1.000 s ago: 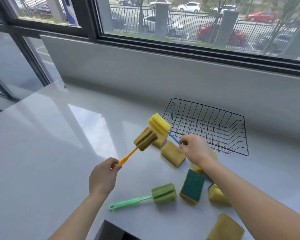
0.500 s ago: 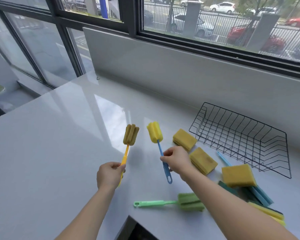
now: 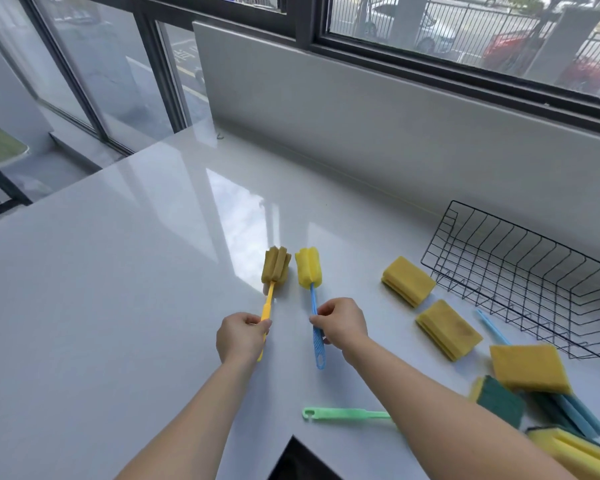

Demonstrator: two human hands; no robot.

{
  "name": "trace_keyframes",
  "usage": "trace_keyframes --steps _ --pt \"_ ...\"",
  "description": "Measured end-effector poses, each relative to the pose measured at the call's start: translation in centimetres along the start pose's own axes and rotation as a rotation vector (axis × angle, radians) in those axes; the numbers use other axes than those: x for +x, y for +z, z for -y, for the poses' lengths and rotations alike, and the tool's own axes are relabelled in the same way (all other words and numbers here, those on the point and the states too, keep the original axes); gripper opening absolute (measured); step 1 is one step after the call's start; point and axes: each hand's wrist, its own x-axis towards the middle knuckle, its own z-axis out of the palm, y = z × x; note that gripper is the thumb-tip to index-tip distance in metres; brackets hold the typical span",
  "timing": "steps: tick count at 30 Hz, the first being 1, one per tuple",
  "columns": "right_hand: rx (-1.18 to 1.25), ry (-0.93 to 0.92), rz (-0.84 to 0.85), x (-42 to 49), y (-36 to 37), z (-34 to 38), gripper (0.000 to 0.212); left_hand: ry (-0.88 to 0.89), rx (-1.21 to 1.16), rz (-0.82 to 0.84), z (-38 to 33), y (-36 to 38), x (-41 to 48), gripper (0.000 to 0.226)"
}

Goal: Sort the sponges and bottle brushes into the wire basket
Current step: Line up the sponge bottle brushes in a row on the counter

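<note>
You've swung both brushes left, heads now side by side: your left hand (image 3: 242,337) grips the orange-handled brush (image 3: 273,285), right hand (image 3: 341,325) pinches the blue-handled brush (image 3: 311,289), wire basket (image 3: 523,285) empty

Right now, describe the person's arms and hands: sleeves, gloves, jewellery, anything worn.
Both forearms are bare as far as the picture shows, with no sleeve edge in view. The left hand and right hand wear no gloves. No rings, watch, bracelet or markings show on the visible sides of the hands or wrists. The fingers are curled, so the nails and palms are mostly hidden.
</note>
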Motion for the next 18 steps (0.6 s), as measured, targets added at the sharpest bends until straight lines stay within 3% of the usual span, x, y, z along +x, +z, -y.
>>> trace_keyframes --steps 10,18 --pt "0.034 0.064 -0.015 0.5 2.6 0.2 0.012 0.096 0.277 0.053 0.5 0.6 1.4 0.022" --pt "-0.023 0.052 -0.004 0.7 3.7 0.1 0.013 0.114 0.311 0.068 0.6 0.9 2.0 0.017"
